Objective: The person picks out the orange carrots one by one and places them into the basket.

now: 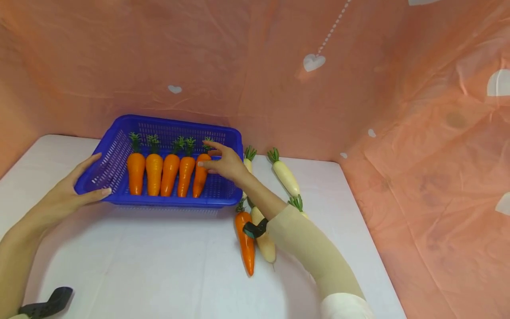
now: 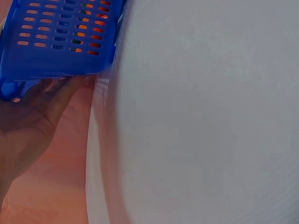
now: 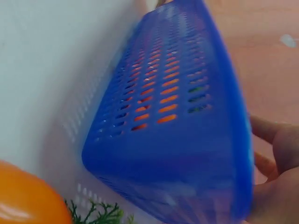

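In the head view a blue plastic basket (image 1: 159,201) holds a row of several orange carrots (image 1: 136,173) with green tops. My left hand (image 1: 75,188) grips the basket's left end, thumb over the front rim; the left wrist view has the fingers (image 2: 56,100) under the basket's edge. Over the basket's right part is my right hand (image 1: 225,164), thumb and fingers spread apart around the upper part of the rightmost carrot (image 1: 200,177). Whether they touch it is unclear. Behind the basket's rim, the right wrist view catches part of the right hand (image 3: 280,172).
Right of the basket, another carrot (image 1: 245,243) lies on the white table (image 1: 159,266) beside a pale radish (image 1: 264,243). More white radishes (image 1: 286,177) lie farther back, partly behind the right forearm. A peach-coloured sheet (image 1: 239,57) hangs behind and on the right.
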Tool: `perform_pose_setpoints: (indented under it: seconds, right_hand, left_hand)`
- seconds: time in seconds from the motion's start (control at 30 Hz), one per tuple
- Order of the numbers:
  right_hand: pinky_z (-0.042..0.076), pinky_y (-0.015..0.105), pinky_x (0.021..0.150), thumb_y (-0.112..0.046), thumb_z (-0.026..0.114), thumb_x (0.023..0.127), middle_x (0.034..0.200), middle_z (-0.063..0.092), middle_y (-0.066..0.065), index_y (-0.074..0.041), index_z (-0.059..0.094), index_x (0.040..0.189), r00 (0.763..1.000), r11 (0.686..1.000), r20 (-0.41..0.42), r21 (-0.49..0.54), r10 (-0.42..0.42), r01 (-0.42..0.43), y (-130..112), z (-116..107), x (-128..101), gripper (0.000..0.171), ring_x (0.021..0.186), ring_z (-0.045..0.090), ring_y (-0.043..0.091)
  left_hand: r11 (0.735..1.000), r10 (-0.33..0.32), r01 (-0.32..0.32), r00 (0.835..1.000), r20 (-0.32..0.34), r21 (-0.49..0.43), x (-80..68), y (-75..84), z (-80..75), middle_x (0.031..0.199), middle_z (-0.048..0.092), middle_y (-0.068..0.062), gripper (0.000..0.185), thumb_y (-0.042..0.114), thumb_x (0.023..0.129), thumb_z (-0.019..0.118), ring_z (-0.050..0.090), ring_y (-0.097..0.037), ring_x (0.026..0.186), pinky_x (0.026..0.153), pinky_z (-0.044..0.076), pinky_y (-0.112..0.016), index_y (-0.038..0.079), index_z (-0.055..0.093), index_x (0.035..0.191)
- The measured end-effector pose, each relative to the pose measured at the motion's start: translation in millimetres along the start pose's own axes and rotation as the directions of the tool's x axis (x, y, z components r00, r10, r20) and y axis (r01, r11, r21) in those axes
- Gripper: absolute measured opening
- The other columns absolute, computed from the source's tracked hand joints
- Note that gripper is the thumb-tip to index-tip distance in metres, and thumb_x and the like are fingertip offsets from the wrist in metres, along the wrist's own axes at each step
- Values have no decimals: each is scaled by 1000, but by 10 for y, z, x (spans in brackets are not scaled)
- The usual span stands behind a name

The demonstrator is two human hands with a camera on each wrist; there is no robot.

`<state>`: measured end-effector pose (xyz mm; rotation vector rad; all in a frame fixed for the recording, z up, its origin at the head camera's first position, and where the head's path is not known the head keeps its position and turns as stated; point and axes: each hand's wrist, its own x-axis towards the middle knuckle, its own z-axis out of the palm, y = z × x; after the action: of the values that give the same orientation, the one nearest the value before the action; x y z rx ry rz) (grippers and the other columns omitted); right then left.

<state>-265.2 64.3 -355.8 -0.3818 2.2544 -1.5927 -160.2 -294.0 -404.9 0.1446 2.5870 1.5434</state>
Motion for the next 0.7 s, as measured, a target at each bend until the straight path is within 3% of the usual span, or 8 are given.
perform_pose_setpoints:
  seconds: [0.07,0.2,0.7]
  right_hand:
    - [54,49,93,-9,73,90,146,46,23,-17,48,149,999,997,5,69,-46,46,8,-57,-68,65,114,65,32]
    - [56,44,92,-10,72,92,144,50,19,-19,50,147,996,992,-3,90,-91,91,6,-142,-196,61,112,66,27]
    - [58,34,88,-14,72,92,137,58,7,-19,53,144,994,995,-38,0,-102,102,37,-311,-614,55,110,67,20]
  left_hand:
    - [1000,12,-12,1000,-4,-2,5,0,-2,163,-11,-23,91,20,98,63,-13,-52,144,108,-13,-73,40,-1,159]
    - [1000,21,-21,1000,-7,-2,5,-5,-12,163,-10,-23,90,19,98,63,-13,-50,145,109,-14,-70,39,0,159]
    - [1000,-3,3,1000,0,-1,-6,11,9,162,-13,-22,90,23,98,62,-16,-52,144,107,-14,-74,41,-2,158]
